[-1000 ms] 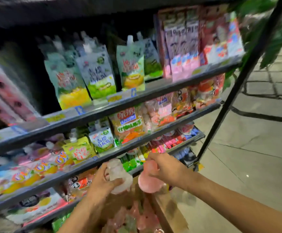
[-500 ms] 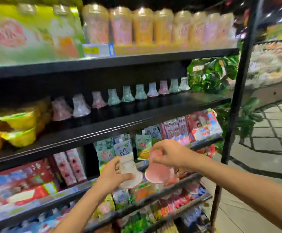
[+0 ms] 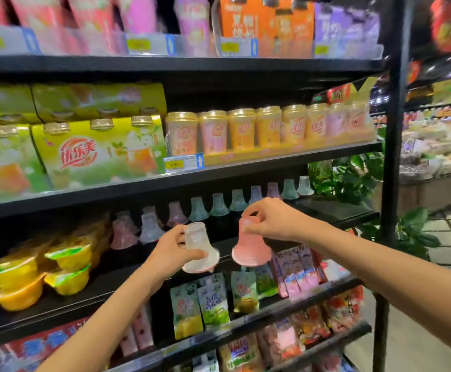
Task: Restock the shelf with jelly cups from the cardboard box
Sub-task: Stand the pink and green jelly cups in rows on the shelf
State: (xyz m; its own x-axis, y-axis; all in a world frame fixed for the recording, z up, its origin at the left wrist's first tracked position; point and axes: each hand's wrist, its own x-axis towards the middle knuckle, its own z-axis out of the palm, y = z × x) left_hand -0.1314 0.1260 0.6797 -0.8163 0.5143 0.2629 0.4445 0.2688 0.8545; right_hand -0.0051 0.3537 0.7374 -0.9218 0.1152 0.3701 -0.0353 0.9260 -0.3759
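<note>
My left hand [image 3: 172, 251] grips a clear whitish jelly cup [image 3: 199, 249], held upside down with its wide lid low, in front of the black shelf [image 3: 323, 210]. My right hand [image 3: 270, 220] pinches the narrow top of a pink jelly cup [image 3: 251, 248], also upside down, just right of the clear one. Both cups hover at the front edge of that shelf. Behind them a row of several inverted jelly cups [image 3: 219, 205] in pink, green and clear runs along the shelf's back. The cardboard box is out of view.
Yellow fruit cups [image 3: 41, 275] fill the same shelf at the left. Milk-tea cups [image 3: 267, 127] and yellow multipacks [image 3: 95, 149] stand one shelf up. Pouches [image 3: 200, 304] hang on the shelf below. A black upright post [image 3: 392, 167] ends the rack; a green plant [image 3: 348, 181] stands behind it.
The view has swung upward from the lower shelves and the box. Both hands have risen with their cups to the level of the jelly-cup shelf.
</note>
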